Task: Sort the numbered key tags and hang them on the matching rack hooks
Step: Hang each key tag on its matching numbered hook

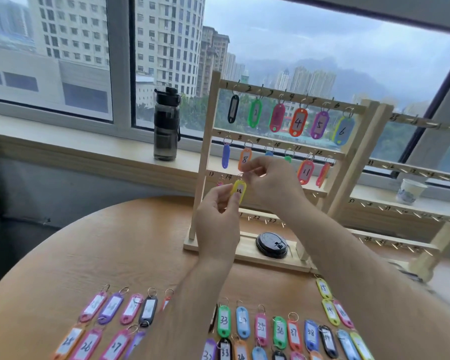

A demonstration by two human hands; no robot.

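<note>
- Head view: the left hand (217,219) pinches yellow tag 14 (239,189) by its lower end, while the right hand (270,183) pinches the ring (240,176) at its top between fingers (250,168) and thumb.
- The tag stands nearly upright, with its ring just under the third rail of the rack (205,152), by the mark 14. The right hand is nearer the rail.
- A pink tag (220,181) hangs just to the left; the rail to the right is hidden behind the hand.

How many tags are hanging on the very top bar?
6, left to right: black tag, green tag, pink tag, orange 4, purple 5, blue 6. None looks hidden.
</note>
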